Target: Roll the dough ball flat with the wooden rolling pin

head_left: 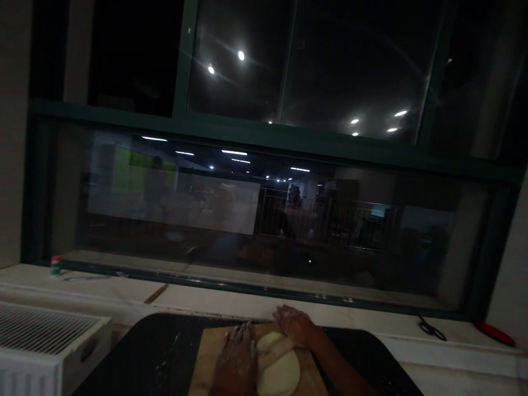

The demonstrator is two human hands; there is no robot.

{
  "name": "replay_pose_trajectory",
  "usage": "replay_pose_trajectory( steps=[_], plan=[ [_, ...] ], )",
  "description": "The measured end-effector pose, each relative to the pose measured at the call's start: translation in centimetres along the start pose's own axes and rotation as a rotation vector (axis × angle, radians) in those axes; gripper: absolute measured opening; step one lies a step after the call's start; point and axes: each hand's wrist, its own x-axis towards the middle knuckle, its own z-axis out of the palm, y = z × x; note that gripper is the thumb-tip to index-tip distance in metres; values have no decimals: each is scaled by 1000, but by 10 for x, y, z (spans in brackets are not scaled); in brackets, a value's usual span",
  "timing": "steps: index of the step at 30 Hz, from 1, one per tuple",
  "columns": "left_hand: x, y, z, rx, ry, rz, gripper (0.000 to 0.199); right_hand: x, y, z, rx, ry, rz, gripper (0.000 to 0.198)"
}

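A flat piece of pale dough (281,376) lies on a wooden board (203,360). Across the dough runs a slim wooden rolling pin (275,352), slanting up to the right. My left hand (237,356) rests at the pin's left end, its fingers stretched forward and dusted with something white like flour. At the far right end is my right hand (295,325), palm down, with fingers stretched out to the left. Both ends of the pin are hidden under the hands. The picture is dim.
The board lies on a black table (142,352) against a white windowsill (214,300). On the sill are scissors (432,329), a red object (494,333) and a small red-green-white container (55,265). A white radiator (45,346) stands at the left; a dark window (264,203) is ahead.
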Motion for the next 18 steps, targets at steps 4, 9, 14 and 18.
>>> replay_pose_trajectory(
  steps=[4, 9, 14, 18],
  plan=[
    [7, 18, -28, -21, 30, -51, 37, -36, -19, -23, -17, -53, 133, 43],
    [4, 32, -52, 10, 168, -26, 38, -99, -54, -40, -24, 10, 314, 45],
    [-14, 29, -64, 75, 265, 102, 44, -154, -72, -26, -75, 195, 234, 43],
    [-15, 28, -60, -10, 238, 93, 41, -142, -71, -34, -70, 183, 253, 43]
  ],
)
